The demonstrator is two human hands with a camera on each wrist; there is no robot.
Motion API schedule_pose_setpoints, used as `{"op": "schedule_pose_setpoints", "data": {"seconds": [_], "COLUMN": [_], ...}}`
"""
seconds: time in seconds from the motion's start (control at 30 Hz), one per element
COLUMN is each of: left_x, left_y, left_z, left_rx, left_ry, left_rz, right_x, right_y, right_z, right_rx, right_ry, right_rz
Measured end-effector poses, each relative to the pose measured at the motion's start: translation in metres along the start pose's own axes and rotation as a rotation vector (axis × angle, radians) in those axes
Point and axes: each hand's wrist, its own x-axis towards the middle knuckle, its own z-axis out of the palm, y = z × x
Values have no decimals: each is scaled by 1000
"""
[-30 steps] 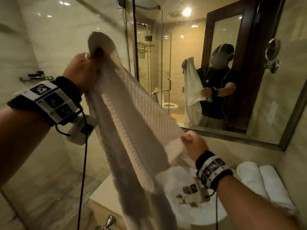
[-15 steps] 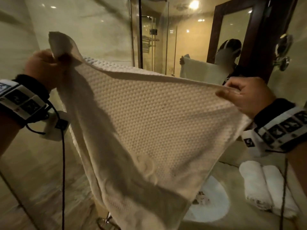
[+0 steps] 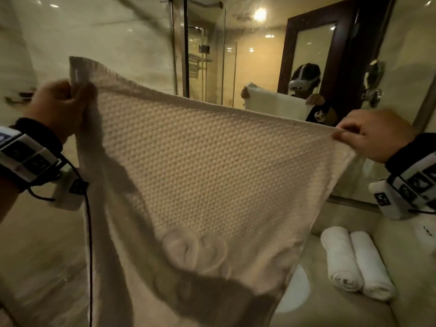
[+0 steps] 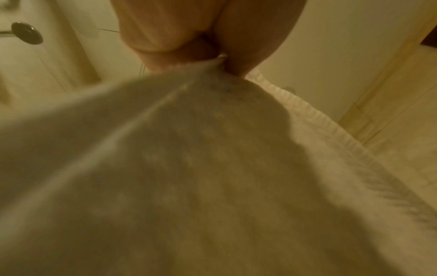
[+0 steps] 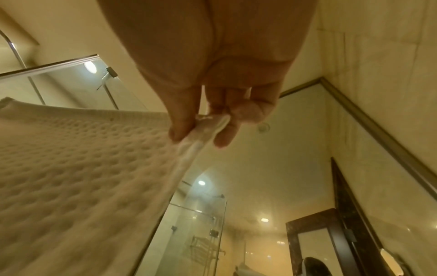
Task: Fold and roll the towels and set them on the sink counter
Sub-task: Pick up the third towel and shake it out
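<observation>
Towel [image 3: 207, 175] spread sideways between hands

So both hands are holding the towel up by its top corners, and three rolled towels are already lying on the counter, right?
Not quite: the head view shows two rolled towels on the counter, side by side, not three. The rest holds: the left hand and right hand each hold a top corner of the towel, which hangs spread between them.

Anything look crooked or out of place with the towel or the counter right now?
Only the held towel: the left hand grips its corner higher than the right hand, so the top edge slants down to the right. The two rolled towels lie neatly side by side.
</observation>
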Motion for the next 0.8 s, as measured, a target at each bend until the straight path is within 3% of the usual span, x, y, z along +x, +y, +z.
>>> {"op": "schedule_pose_setpoints", "data": {"seconds": [0.07, 0.17, 0.27, 0.43, 0.63, 0.8], "left_x": [13, -1, -15, -18, -6, -18], "left_y": [-5, 25, 35, 27, 34, 48], "left_z": [-1, 11, 30, 64, 89, 101], "left_rx": [-54, -209, -170, -142, -161, -347], "left_ry": [-39, -52, -200, -256, -292, -345], "left_rz": [65, 9, -27, 36, 99, 129], "right_x": [3, 7, 9, 5, -7, -23], "right_y": [3, 4, 2, 7, 5, 19], "right_z": [-11, -33, -51, -66, -94, -103], "right_rx": [-38, -93, -221, -275, -238, -120], "right_ry": [119, 222, 130, 17, 126, 197], "right_rz": [51, 157, 232, 366, 464, 488]}}
